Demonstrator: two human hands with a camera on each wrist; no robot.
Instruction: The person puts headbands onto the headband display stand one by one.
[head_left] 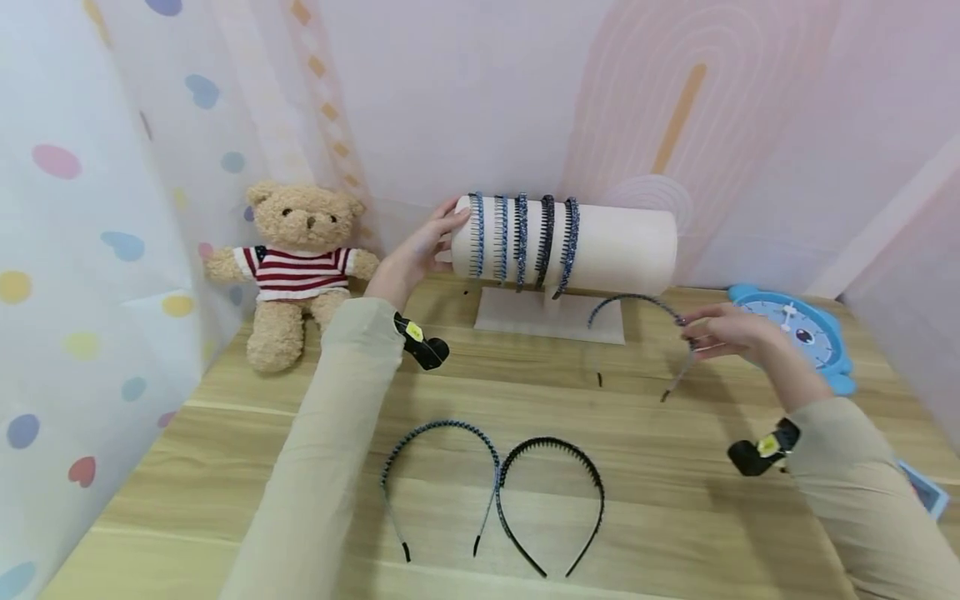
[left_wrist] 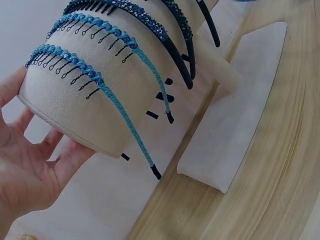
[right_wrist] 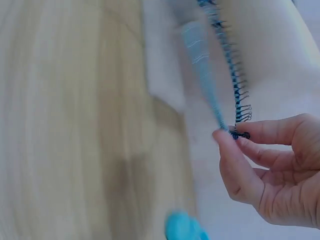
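Note:
A white cylindrical headband stand (head_left: 626,250) on a flat base carries several blue and dark beaded or braided headbands (head_left: 522,242) on its left part. My left hand (head_left: 416,254) grips the left end of the cylinder, its fingers spread round the edge near a braided blue headband (left_wrist: 112,100). Between thumb and fingertips, my right hand (head_left: 726,332) pinches one side of a thin blue headband (head_left: 633,297), arched in front of the stand's right part. The right wrist view shows its small comb teeth close to the right hand (right_wrist: 280,165).
Two more headbands lie on the wooden table: a blue one (head_left: 442,423) and a black one (head_left: 551,440), touching side by side. A teddy bear (head_left: 300,267) sits at the left. Behind my right hand is a blue clock (head_left: 828,333); a blue-edged object (head_left: 926,492) is at the right edge.

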